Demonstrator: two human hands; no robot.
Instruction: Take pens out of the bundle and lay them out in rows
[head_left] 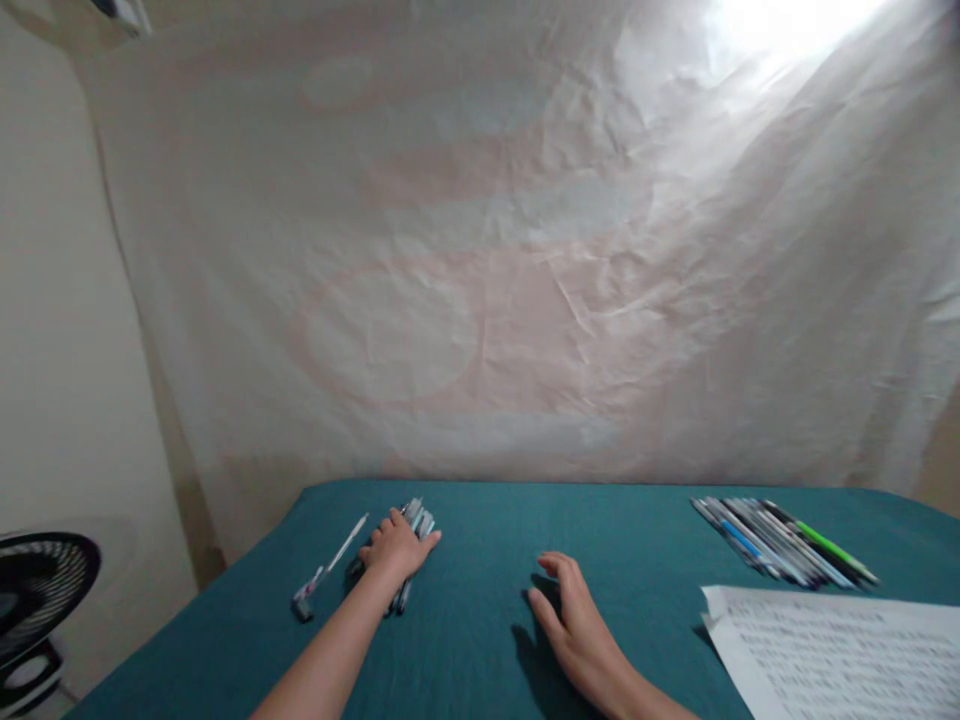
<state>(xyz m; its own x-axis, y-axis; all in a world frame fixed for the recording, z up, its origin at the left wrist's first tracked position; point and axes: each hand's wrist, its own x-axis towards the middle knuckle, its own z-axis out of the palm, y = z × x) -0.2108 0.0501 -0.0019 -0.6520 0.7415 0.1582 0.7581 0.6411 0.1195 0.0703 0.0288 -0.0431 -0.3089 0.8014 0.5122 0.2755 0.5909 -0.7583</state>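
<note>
My left hand (397, 548) lies over a pile of pens (421, 520) at the left of the table. Its thumb stretches out to the right and its fingers spread across the top; the palm hides the middle of the pile. Pen ends stick out above and below the hand. To its left lies a single clear pen (345, 545) with a dark-ended item (304, 600) at its near end, too blurred to name. My right hand (574, 620) hovers low over the cloth near the middle, thumb and fingers apart, nothing in it.
A row of pens (780, 540), one bright green, lies at the right. Nearer stand-apart sheets of written paper (847, 650) cover the right front. The table has a teal cloth (480, 530). A fan (45, 600) stands at left; a pale sheet (480, 250) hangs behind.
</note>
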